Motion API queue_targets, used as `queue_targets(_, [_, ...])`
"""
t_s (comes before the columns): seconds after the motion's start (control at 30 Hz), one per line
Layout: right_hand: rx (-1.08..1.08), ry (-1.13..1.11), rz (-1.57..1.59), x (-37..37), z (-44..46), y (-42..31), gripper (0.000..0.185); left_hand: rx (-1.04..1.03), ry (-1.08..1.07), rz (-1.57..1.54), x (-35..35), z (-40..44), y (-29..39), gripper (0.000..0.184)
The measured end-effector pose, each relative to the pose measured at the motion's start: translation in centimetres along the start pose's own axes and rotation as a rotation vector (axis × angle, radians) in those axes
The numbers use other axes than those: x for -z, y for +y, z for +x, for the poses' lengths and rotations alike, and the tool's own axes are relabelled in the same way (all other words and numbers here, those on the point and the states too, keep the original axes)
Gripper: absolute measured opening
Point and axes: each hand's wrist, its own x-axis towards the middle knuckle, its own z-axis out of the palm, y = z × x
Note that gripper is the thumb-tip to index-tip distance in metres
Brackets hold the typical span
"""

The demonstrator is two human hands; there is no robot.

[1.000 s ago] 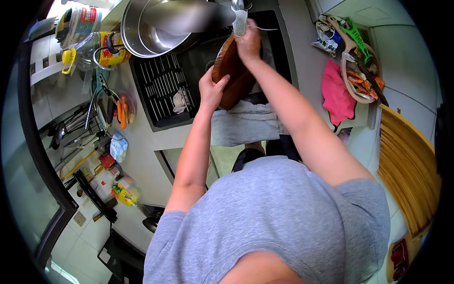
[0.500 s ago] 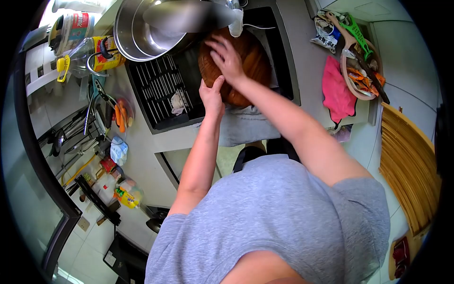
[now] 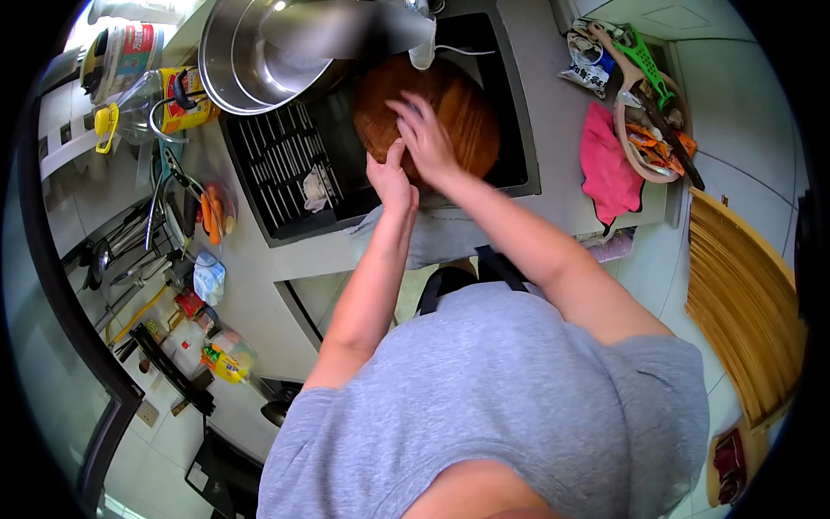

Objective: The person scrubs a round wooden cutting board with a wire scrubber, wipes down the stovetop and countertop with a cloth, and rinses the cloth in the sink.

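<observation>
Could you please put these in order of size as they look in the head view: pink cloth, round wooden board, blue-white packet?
Largest to smallest:
1. round wooden board, partly covered by the hands
2. pink cloth
3. blue-white packet

Two hands: one left hand, one right hand. One round wooden board, one black sink, one faucet. Far left: one steel pot, one yellow-capped bottle. Right: one pink cloth, one green slotted utensil. Nearer, one gray towel. Left: orange pieces, overlapping too much to count.
</observation>
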Motion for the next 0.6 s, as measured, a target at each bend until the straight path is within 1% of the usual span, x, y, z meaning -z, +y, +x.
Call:
queue_targets(0.07, [0.029,0.055,-0.005,-0.8,4.6,4.6,0.032,0.013,0.003,-0.022,-0.2,-0.1,0.5,0.042])
queue_targets(0.13, [-0.083,0.218,-0.205,-0.8,7.1,11.0,0.032,-0.021,-0.014,0.048,-0.6,-0.2,1.0,0.041])
queue_targets(0.2, [-0.514,0.238,-0.295,1.6,7.6,12.4,0.032,-0.02,-0.042,0.036,-0.3,0.3,1.2,0.04])
queue_targets(0.23, [-0.478,0.214,-0.261,2.8,7.4,13.0,0.032,-0.063,-0.072,0.115,-0.3,0.3,1.5,0.038])
queue_targets(0.27, [-0.445,0.186,-0.229,3.8,6.8,12.4,0.033,-0.102,-0.097,0.195,-0.1,0.2,1.7,0.036])
queue_targets(0.3, [-0.56,0.115,0.055,4.6,6.4,11.8,0.03,-0.096,-0.09,0.194,-0.1,0.1,1.7,0.036])
queue_targets(0.33, [-0.752,0.035,0.363,6.1,6.3,8.5,0.025,-0.116,-0.142,0.287,-0.2,0.3,1.5,0.034])
queue_targets(0.37, [-0.807,-0.039,0.497,7.4,6.3,6.7,0.029,-0.137,-0.19,0.38,-0.1,0.4,1.5,0.032])
queue_targets(0.4, [-0.858,-0.114,0.631,8.7,6.5,5.4,0.035,-0.183,-0.245,0.565,0.3,0.8,1.1,0.035])
queue_targets(0.47, [-0.994,-0.127,0.778,10.8,6.9,3.1,0.05,-0.255,-0.28,0.796,-0.6,-0.1,1.2,0.045])
queue_targets(0.5, [-1.022,-0.126,0.837,11.7,7.0,2.6,0.061,-0.35,-0.371,0.864,-1.1,-0.7,1.3,0.05])
queue_targets(0.53, [-1.056,-0.099,0.805,12.6,7.1,2.8,0.058,-0.443,-0.461,0.931,-1.4,-1.5,1.5,0.056])
queue_targets(0.57, [-1.048,-0.144,0.735,13.4,6.8,1.5,0.055,-0.498,-0.504,1.002,-1.5,-2.3,1.1,0.063])
queue_targets(0.6, [-1.036,-0.189,0.665,14.2,6.5,0.0,0.053,-0.602,-0.524,1.117,-1.6,-3.1,0.8,0.066])
